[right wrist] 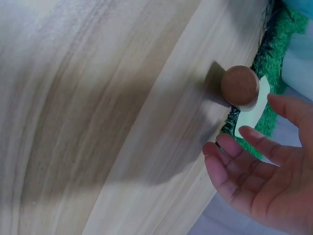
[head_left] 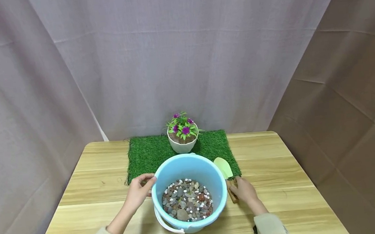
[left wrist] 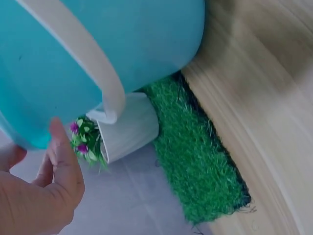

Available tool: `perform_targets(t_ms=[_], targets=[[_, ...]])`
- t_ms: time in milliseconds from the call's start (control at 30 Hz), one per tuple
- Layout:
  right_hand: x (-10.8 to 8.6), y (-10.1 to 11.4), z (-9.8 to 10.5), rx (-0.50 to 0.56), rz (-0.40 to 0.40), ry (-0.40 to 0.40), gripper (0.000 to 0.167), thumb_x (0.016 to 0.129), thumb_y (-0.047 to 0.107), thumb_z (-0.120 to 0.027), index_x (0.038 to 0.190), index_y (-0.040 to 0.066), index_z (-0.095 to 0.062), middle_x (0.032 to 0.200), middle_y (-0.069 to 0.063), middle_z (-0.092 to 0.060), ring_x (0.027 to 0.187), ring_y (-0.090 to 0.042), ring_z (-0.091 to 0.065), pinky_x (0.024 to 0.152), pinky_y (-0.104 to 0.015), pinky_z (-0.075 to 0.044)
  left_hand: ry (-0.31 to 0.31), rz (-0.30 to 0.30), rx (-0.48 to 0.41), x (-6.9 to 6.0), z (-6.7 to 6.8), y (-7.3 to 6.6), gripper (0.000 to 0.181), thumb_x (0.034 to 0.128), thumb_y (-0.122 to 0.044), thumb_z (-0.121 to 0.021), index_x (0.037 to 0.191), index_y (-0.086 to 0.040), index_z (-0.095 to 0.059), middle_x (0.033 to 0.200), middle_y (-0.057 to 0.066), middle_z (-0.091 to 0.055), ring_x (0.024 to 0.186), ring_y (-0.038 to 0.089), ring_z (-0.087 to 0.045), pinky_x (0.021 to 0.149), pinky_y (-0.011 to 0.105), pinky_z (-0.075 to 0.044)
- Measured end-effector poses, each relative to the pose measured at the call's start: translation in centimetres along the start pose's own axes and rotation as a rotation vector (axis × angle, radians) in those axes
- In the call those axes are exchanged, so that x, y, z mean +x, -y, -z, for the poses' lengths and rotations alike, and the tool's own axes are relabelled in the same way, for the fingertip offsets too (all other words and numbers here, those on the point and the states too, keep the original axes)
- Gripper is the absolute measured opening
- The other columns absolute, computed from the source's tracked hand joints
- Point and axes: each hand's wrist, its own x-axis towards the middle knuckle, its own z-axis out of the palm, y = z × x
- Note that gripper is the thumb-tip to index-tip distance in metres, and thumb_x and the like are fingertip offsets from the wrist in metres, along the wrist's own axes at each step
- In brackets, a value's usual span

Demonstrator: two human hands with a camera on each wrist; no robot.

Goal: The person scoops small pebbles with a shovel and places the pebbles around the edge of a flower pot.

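Observation:
A light blue bucket [head_left: 158, 167] stands in the middle of the table, with several mixed pebbles [head_left: 187, 201] covering its bottom. My left hand [head_left: 139, 190] pinches the bucket's left rim between thumb and fingers. The bucket's white handle [left wrist: 93, 58] hangs down on the near left side. Right of the bucket lies a garden trowel with a pale green blade [head_left: 223, 167] and a wooden handle [right wrist: 239, 85]. Beside that handle is my right hand [right wrist: 269, 171], its fingers loosely bent and apart from the wood in the right wrist view.
A white pot [head_left: 183, 146] with purple flowers [head_left: 185, 129] stands behind the bucket on a green artificial grass mat [head_left: 147, 149]. The wooden table [head_left: 286, 197] extends to both sides. Grey curtains [head_left: 183, 58] hang behind it, with brown cloth [head_left: 344, 90] at the right.

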Motion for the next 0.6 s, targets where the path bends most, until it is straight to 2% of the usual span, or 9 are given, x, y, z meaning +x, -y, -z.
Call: perform_targets(t_ms=[200, 367, 500, 600], targets=[[0.5, 0.4, -0.9, -0.033, -0.046, -0.042, 0.035, 0.092, 0.032, -0.057, 0.085, -0.002, -0.057, 0.07, -0.012, -0.06, 0.059, -0.025, -0.056, 0.046, -0.034, -0.047, 0.09, 0.028, 0.013, 0.3, 1.1, -0.5, 0.033, 0.0901, -0.012, -0.062, 0.113, 0.011, -0.06, 0.081, 0.012, -0.062, 0.061, 0.01, -0.06, 0.053, 0.029, -0.062], [0.8, 0.6, -1.6, -0.076, -0.086, -0.024, 0.04, 0.094, 0.032, -0.051, 0.092, -0.007, -0.061, 0.072, -0.018, -0.062, 0.063, -0.034, -0.061, 0.046, -0.039, -0.05, 0.203, 0.066, -0.051, 0.2, 1.7, -0.7, 0.041, 0.0921, -0.013, -0.058, 0.122, 0.015, -0.05, 0.086, 0.014, -0.066, 0.065, 0.01, -0.064, 0.06, 0.027, -0.063], [0.9, 0.7, -1.9, -0.061, -0.108, -0.007, 0.039, 0.096, 0.029, -0.049, 0.096, -0.008, -0.06, 0.074, -0.019, -0.062, 0.065, -0.035, -0.061, 0.047, -0.04, -0.05, 0.236, 0.119, -0.083, 0.3, 1.6, -0.9, 0.045, 0.0925, -0.013, -0.056, 0.125, 0.016, -0.047, 0.082, 0.007, -0.065, 0.065, 0.009, -0.064, 0.062, 0.026, -0.063], [0.9, 0.8, -2.1, -0.044, -0.106, -0.006, 0.038, 0.096, 0.027, -0.05, 0.096, -0.01, -0.06, 0.077, -0.021, -0.062, 0.068, -0.036, -0.062, 0.049, -0.041, -0.051, 0.244, 0.127, -0.077, 0.3, 1.5, -1.0, 0.044, 0.0927, -0.012, -0.056, 0.125, 0.017, -0.046, 0.08, 0.007, -0.064, 0.065, 0.009, -0.064, 0.061, 0.026, -0.063]])
